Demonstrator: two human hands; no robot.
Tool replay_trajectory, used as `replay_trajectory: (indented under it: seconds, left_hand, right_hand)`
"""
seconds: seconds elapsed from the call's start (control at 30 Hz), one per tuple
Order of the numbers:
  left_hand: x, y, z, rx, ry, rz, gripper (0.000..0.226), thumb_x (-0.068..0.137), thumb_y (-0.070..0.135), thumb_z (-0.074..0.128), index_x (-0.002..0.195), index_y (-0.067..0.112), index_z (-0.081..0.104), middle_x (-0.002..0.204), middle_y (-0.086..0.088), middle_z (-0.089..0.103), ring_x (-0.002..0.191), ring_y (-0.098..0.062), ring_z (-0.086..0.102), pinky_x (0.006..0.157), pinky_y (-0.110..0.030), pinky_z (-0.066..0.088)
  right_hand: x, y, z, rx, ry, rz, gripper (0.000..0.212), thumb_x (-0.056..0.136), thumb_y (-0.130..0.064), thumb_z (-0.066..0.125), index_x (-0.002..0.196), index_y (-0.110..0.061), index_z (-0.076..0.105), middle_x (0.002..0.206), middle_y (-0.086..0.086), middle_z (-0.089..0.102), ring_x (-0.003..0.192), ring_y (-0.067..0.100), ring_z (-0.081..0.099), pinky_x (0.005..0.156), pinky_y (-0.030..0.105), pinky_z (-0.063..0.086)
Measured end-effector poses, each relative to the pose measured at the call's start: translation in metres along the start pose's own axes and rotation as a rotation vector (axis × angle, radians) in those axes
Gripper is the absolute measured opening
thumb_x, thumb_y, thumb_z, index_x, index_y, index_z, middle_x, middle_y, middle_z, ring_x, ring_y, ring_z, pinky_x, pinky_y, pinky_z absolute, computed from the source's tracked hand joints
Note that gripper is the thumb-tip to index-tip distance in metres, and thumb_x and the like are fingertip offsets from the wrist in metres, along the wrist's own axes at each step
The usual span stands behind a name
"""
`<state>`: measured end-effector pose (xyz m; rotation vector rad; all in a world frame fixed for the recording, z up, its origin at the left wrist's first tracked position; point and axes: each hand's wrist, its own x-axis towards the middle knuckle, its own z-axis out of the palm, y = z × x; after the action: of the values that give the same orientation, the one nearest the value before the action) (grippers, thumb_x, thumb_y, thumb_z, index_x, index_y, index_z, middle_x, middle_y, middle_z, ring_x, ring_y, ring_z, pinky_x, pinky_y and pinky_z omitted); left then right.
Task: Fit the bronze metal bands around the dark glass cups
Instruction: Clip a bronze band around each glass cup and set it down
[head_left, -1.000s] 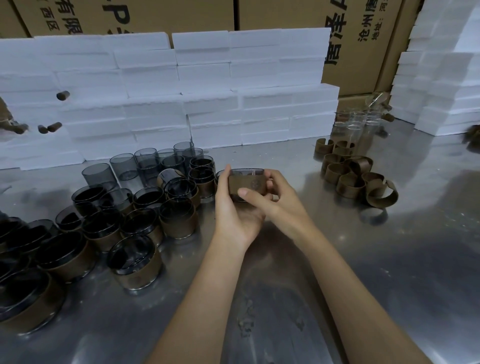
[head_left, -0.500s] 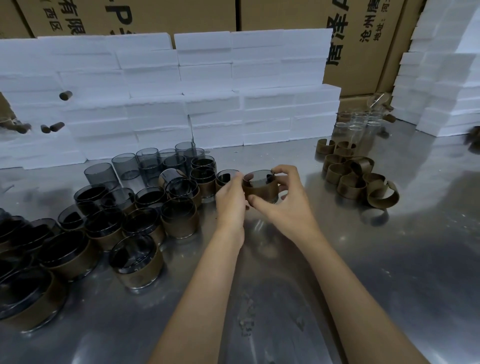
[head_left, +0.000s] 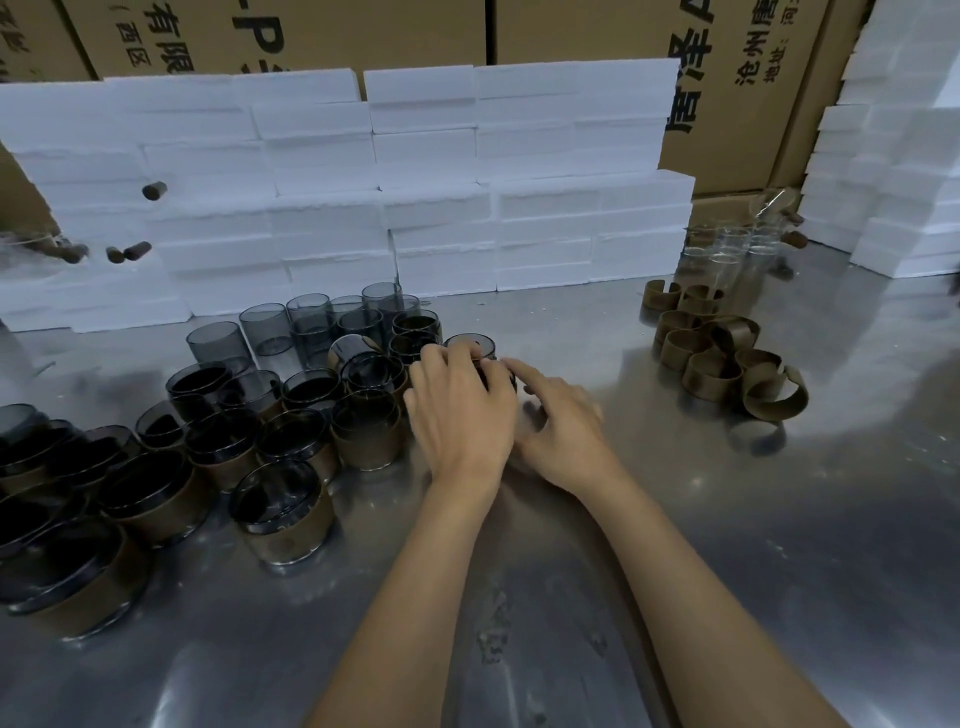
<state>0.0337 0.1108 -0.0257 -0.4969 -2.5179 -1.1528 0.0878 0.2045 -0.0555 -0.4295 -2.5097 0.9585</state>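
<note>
Nearest the viewer, two bare forearms are reaching out over the brushed steel desk (head_left: 727, 519), which is reflecting the light in soft smears. The left hand (head_left: 460, 410) is curling its fingers over a banded dark glass cup (head_left: 496, 376) and is hiding most of it; the cup seems to be standing on the desk at the right edge of the finished group. The right hand (head_left: 558, 423) is lying just beside that grip, fingers loosely bent, fingertips touching or almost touching the cup's side; whether they are pinching it cannot be told.

To the left of the grip, finished cups (head_left: 283, 517) are crowding together, each wearing a matte bronze band round its lower wall. Beyond them, bare smoky cups (head_left: 218, 343) are waiting.

To the right of the grip, well apart, the loose bronze bands (head_left: 727, 358) are lying in a heap as open, split rings.

The glass is probably smooth, rigid and breakable, so it is best held round the wall, not by the rim. The bands look thin and springy, likely to spread at the split; taking them by their edges should work.

Farthest off, white foam blocks (head_left: 415, 171) and cardboard boxes (head_left: 737, 78) are standing stacked.
</note>
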Motion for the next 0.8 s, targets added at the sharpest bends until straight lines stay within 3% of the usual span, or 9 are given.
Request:
replay_trajectory:
  seconds: [0.07,0.13,0.2,0.3,0.43,0.5,0.67,0.8]
  left_hand:
    - [0.002,-0.001,-0.004,-0.046,0.027,0.0,0.024,0.1,0.023,0.05,0.12,0.018,0.063,0.121,-0.005,0.056,0.121,-0.026,0.047,0.101,-0.038,0.036]
    - [0.011,-0.002,-0.01,-0.113,0.07,-0.016,0.023,0.098,0.019,0.05,0.118,0.018,0.063,0.121,-0.005,0.058,0.121,-0.025,0.048,0.101,-0.04,0.037]
    - [0.036,-0.001,-0.018,-0.154,0.069,-0.039,0.024,0.098,0.018,0.049,0.116,0.017,0.065,0.121,-0.006,0.062,0.121,-0.027,0.052,0.103,-0.044,0.041]
    - [0.103,-0.008,-0.027,0.064,-0.058,-0.013,0.03,0.098,0.013,0.046,0.122,0.013,0.064,0.13,-0.012,0.061,0.128,-0.033,0.049,0.105,-0.045,0.042]
    - [0.178,-0.036,-0.028,0.553,-0.342,0.051,0.04,0.099,0.013,0.048,0.137,0.014,0.061,0.147,-0.018,0.048,0.14,-0.038,0.037,0.112,-0.048,0.035]
    - [0.197,-0.054,-0.021,0.656,-0.447,0.083,0.042,0.099,0.013,0.049,0.139,0.016,0.061,0.151,-0.017,0.045,0.141,-0.04,0.036,0.114,-0.049,0.035]
    - [0.215,-0.079,-0.001,0.604,-0.59,0.074,0.038,0.1,0.007,0.05,0.134,0.013,0.065,0.145,-0.015,0.056,0.134,-0.037,0.049,0.112,-0.038,0.036]
    - [0.22,-0.088,0.006,0.591,-0.496,0.108,0.031,0.097,0.012,0.059,0.125,0.018,0.07,0.133,-0.015,0.063,0.125,-0.038,0.053,0.107,-0.05,0.045]
  right_hand:
    - [0.003,0.001,0.002,0.043,-0.009,0.033,0.083,0.07,-0.067,0.044,0.151,-0.046,0.042,0.124,-0.005,0.061,0.119,0.017,0.05,0.107,0.04,0.038]
    - [0.007,0.004,0.003,0.245,0.061,0.124,0.068,0.084,-0.058,0.063,0.149,-0.041,0.047,0.125,-0.008,0.061,0.121,0.015,0.053,0.106,0.036,0.043]
    - [0.012,0.008,0.0,0.427,0.138,0.218,0.053,0.089,-0.05,0.067,0.139,-0.036,0.056,0.116,-0.011,0.063,0.112,0.014,0.058,0.094,0.031,0.049]
    - [0.016,0.007,-0.001,0.563,0.205,0.302,0.048,0.078,-0.056,0.06,0.119,-0.032,0.064,0.107,-0.013,0.066,0.1,0.014,0.064,0.088,0.04,0.056]
    - [0.022,0.012,0.003,0.565,0.253,0.307,0.035,0.085,-0.051,0.059,0.11,-0.028,0.065,0.102,-0.008,0.069,0.092,0.014,0.065,0.088,0.043,0.055]
    - [0.025,0.015,0.005,0.558,0.254,0.313,0.036,0.083,-0.053,0.058,0.108,-0.028,0.065,0.099,-0.007,0.069,0.091,0.017,0.066,0.09,0.045,0.055]
    - [0.03,0.019,0.008,0.568,0.255,0.326,0.04,0.076,-0.059,0.054,0.103,-0.031,0.065,0.095,-0.009,0.069,0.091,0.018,0.067,0.092,0.047,0.056]
    - [0.031,0.019,0.008,0.577,0.255,0.331,0.037,0.077,-0.058,0.054,0.097,-0.03,0.065,0.096,-0.008,0.07,0.09,0.02,0.067,0.092,0.049,0.056]
